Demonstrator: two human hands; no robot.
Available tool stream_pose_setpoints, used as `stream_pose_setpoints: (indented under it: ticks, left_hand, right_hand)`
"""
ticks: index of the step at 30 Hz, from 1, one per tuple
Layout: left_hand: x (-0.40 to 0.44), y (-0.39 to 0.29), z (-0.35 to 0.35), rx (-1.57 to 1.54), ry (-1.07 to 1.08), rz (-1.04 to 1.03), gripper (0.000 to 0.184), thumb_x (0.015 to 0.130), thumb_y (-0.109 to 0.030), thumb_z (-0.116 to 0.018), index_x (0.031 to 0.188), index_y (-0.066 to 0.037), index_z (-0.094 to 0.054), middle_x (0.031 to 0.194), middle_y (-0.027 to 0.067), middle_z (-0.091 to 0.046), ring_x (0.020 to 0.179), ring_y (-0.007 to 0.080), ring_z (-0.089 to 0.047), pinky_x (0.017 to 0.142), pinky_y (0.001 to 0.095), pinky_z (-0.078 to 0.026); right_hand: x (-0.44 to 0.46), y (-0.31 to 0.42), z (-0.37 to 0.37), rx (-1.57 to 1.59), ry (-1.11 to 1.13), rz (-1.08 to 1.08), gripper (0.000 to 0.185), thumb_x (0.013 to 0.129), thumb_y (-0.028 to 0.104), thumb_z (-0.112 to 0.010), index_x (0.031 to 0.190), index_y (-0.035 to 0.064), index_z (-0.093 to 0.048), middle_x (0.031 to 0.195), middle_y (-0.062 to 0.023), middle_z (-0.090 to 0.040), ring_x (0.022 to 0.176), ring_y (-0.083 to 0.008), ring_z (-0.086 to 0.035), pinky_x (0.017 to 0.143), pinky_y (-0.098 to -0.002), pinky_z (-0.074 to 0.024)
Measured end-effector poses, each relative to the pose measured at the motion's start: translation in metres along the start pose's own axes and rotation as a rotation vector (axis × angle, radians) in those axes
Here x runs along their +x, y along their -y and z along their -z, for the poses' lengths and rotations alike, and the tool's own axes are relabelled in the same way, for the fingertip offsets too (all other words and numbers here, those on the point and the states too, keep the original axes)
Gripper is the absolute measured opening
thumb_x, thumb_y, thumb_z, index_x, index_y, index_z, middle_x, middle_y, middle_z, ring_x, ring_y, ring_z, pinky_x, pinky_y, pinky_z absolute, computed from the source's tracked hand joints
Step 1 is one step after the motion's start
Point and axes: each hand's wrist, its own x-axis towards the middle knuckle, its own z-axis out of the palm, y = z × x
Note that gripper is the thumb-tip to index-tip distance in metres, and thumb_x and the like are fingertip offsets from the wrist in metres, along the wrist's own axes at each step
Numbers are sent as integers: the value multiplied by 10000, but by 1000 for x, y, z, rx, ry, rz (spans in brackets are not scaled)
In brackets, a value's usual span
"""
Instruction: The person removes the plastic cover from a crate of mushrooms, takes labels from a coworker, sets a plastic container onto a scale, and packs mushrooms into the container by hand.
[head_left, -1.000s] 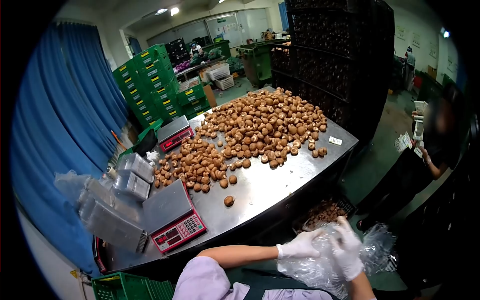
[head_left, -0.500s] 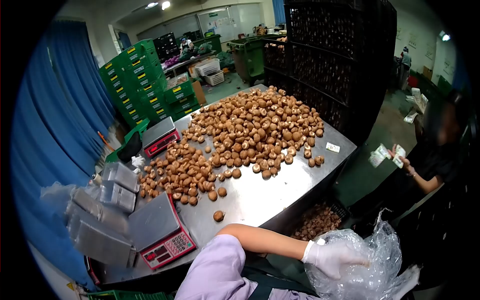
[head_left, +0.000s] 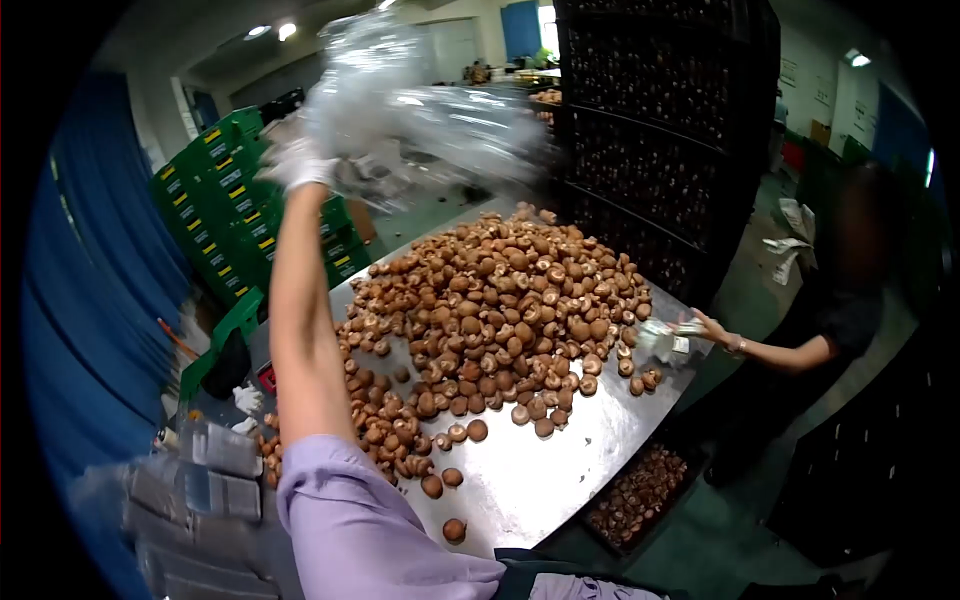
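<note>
My left hand [head_left: 298,165], in a white glove, is raised at the upper left with the arm stretched out. It grips a bundle of clear plastic bags [head_left: 430,125], which billows to the right and is smeared by motion. How the fingers lie on it is blurred. Below and to the right of the hand, a large heap of brown shiitake mushrooms [head_left: 510,300] covers much of the metal table [head_left: 500,495]. A few loose mushrooms [head_left: 454,530] lie near the front. My right hand is out of view.
Green crates [head_left: 215,200] are stacked at the left, with clear plastic tubs [head_left: 220,495] nearer. Tall black crates [head_left: 650,110] stand behind the table. At the right, another person's hand [head_left: 712,328] holds labels over the table edge. A crate of mushrooms [head_left: 640,500] sits on the floor.
My left hand has swung from the lower right to the upper left, carrying the plastic bags. The other person's hand has moved left to the table's edge. The view has shifted.
</note>
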Motion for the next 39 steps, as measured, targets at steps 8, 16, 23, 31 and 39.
stream_pose_setpoints:
  ticks: [8,16,23,31,39]
  left_hand:
    - [-41,-45,-137,-843,94,-863,336,787,-221,-669,1083,-64,-630,1272,175,-530,1128,335,-532,949,364,-430]
    - [-214,-11,-148,-797,515,-1030,335,783,-189,-712,1081,-57,-635,1291,91,-540,1179,285,-504,997,373,-394]
    - [-383,31,-73,-1019,649,-684,182,784,-55,-681,958,-17,-648,1089,131,-636,1026,267,-596,908,355,-452]
    - [-607,57,-105,-814,763,-571,186,799,-128,-644,958,-32,-653,1098,183,-614,981,345,-599,838,382,-488]
    - [-652,50,-125,-637,446,-590,209,784,-132,-590,982,-65,-596,1135,156,-569,1028,347,-520,883,460,-380]
  right_hand:
    - [-43,77,-81,-281,91,438,320,882,166,-496,620,4,-580,565,-92,-591,428,-177,-572,414,-315,-455]
    - [-100,168,-146,-501,268,462,265,862,257,-537,909,44,-687,840,-130,-684,698,-242,-665,710,-348,-512]
    - [-80,198,-191,-551,361,1004,230,862,245,-536,932,78,-677,935,-117,-669,869,-300,-635,766,-373,-504]
    - [-66,235,-258,-588,457,1422,197,862,250,-532,851,101,-661,811,-88,-656,750,-273,-633,647,-375,-515]
    - [-20,222,-302,-493,309,1866,119,786,220,-572,729,117,-583,665,-45,-568,638,-227,-561,564,-332,-476]
